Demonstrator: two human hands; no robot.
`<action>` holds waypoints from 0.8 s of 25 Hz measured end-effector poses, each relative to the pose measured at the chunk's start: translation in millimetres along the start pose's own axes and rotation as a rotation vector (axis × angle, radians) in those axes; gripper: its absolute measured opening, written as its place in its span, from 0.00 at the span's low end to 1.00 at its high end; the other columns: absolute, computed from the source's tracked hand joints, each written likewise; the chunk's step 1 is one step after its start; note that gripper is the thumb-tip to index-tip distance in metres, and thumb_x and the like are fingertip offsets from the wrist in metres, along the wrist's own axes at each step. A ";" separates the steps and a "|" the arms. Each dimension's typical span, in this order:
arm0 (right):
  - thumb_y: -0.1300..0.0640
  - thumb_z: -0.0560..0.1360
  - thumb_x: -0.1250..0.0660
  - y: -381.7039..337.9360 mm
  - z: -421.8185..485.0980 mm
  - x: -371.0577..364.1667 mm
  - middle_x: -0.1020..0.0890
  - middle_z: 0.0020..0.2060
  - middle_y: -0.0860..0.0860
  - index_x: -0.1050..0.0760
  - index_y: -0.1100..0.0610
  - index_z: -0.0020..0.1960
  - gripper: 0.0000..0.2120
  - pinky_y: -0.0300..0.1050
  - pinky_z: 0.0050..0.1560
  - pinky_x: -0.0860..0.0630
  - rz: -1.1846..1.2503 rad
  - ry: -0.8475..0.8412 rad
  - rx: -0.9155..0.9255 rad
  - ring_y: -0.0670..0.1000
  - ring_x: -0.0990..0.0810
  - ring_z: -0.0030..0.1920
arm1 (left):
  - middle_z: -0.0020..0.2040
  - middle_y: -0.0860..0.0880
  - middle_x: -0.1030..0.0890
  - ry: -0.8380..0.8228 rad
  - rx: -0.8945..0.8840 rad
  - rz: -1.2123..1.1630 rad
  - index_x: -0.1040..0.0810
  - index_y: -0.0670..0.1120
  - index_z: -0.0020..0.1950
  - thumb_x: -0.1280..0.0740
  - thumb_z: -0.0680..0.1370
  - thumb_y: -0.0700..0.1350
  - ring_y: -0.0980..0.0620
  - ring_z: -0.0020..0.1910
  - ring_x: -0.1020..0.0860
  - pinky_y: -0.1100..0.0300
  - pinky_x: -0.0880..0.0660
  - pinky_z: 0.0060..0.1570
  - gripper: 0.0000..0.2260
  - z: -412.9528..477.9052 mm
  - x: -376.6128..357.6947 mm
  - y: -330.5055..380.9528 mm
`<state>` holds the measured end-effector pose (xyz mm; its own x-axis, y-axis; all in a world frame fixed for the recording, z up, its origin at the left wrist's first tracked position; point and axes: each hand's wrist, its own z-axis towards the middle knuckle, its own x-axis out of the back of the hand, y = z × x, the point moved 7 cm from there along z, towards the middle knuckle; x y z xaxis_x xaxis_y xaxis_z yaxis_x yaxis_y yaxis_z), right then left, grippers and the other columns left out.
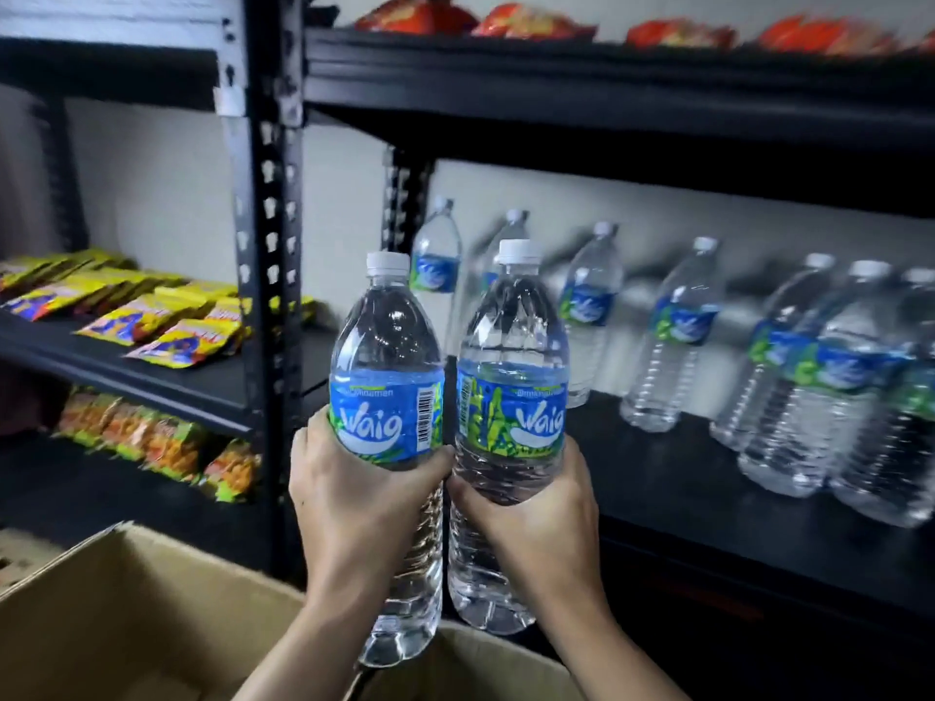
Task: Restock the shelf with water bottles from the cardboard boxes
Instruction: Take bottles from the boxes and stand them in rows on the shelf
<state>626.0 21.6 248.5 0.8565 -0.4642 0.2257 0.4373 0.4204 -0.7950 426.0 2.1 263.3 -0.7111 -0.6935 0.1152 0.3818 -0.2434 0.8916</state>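
Note:
My left hand (354, 493) grips a clear water bottle (387, 366) with a blue label and white cap, held upright. My right hand (536, 518) grips a second bottle of the same kind (513, 356) right beside it, the two bottles nearly touching. Both are raised above an open cardboard box (126, 614) at the bottom of the view, in front of a black metal shelf (708, 493). Several matching bottles (673, 341) stand in a row at the back and right of that shelf.
A black slotted upright post (268, 275) divides two shelf units. Yellow snack packets (152, 316) lie on the left shelf, orange packets (157, 442) below them. Red packets (531, 22) sit on the top shelf. Bare shelf surface lies in front of the bottle row.

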 end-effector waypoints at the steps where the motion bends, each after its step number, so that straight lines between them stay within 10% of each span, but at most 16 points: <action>1: 0.40 0.53 0.19 0.7 8.1 15.1 0.21 0.51 0.43 0.27 0.46 0.59 0.38 0.48 0.55 0.21 -0.007 0.026 -0.012 0.43 0.20 0.54 | 0.46 0.52 0.25 -0.017 -0.013 -0.020 0.24 0.47 0.51 0.16 0.57 0.53 0.46 0.53 0.25 0.57 0.31 0.51 0.29 -2.9 -12.5 13.9; 20: 0.32 0.52 0.22 64.3 140.1 146.8 0.23 0.53 0.45 0.31 0.48 0.62 0.44 0.46 0.55 0.23 -0.261 0.297 -0.129 0.47 0.22 0.55 | 0.54 0.46 0.26 -0.233 -0.115 -0.230 0.28 0.41 0.62 0.16 0.59 0.50 0.44 0.58 0.27 0.49 0.29 0.62 0.37 -11.0 -203.8 112.7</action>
<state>818.3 89.7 309.4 0.5971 -0.7549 0.2714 0.5748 0.1666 -0.8012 620.4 108.5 335.5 -0.8969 -0.4414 0.0261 0.2507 -0.4590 0.8523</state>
